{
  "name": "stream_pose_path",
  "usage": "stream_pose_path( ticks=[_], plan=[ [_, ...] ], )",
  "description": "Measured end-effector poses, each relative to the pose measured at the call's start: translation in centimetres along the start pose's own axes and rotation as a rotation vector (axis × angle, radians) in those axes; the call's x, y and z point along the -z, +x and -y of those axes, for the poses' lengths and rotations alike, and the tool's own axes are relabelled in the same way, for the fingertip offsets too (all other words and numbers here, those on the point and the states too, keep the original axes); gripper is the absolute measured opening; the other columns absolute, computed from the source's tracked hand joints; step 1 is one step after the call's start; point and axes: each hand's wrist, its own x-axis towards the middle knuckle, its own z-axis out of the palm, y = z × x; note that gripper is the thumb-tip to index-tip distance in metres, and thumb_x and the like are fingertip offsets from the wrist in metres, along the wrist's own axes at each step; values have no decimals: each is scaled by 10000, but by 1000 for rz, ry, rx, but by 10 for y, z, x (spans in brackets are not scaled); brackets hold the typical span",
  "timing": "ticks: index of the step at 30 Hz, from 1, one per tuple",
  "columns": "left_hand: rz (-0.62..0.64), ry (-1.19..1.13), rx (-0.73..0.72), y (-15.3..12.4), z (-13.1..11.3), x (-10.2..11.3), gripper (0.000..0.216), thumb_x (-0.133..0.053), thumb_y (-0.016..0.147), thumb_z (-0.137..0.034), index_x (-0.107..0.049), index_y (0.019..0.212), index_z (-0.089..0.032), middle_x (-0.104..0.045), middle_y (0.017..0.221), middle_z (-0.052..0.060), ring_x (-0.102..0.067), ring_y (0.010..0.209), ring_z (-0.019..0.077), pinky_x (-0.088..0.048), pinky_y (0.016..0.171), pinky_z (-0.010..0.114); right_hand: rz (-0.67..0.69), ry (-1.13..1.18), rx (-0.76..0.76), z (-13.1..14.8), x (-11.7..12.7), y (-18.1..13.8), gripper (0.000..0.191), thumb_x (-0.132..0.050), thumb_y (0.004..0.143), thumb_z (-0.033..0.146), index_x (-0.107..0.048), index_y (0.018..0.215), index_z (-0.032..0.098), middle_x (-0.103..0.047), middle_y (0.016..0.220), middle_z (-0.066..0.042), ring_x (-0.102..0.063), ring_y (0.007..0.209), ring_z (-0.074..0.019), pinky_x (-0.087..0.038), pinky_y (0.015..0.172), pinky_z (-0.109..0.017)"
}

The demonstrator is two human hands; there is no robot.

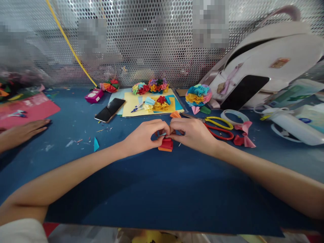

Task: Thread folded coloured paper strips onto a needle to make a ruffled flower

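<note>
A craft workspace, shown by scissors (pixel 207 119) and paper flowers (pixel 198 95).

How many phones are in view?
2: a flat phone on the table beside the purple box, and a tilted phone leaning against the backpack.

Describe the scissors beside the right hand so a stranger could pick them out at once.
Start at the pale backpack at the table's right rear. In front of it, just beyond the right hand, the scissors lie with handle loops toward the right. One loop is yellow, the other red, unlike the white ring beside them.
</note>
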Motion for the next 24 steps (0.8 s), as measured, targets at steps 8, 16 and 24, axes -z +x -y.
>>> stream_pose_path(
  ticks=[8, 16, 24],
  plan=[
    [3, -12, -1, 2, 1, 1, 193, -547, 821, -19, -589, 907, -187, -633, 885, -4, -588, 785, 113, -474, 749, 231, 2, 8, 26, 0, -1, -1, 158, -647, 947, 238, -609, 798, 201, -623, 737, 17, -534, 650, -130, -339, 604, -254],
    [-5, 17, -2, 0, 2, 0, 265, -502, 805, -14, -592, 972, -199, -640, 894, -6, -579, 778, 115, -470, 745, 240, 22, 35, -19, 0, -1, 0, 104, -642, 917, 203, -626, 815, 205, -680, 795, 4, -576, 690, -139, -365, 629, -256],
    [42, 33, -42, 3, 6, 7, 139, -576, 886, -106, -680, 935, -185, -713, 936, 25, -641, 808, 133, -496, 772, 255, 13, 50, -62, -1, 0, 1, 124, -646, 894, 185, -642, 773, 214, -690, 766, 17, -583, 682, -136, -361, 617, -259]
  ],
)
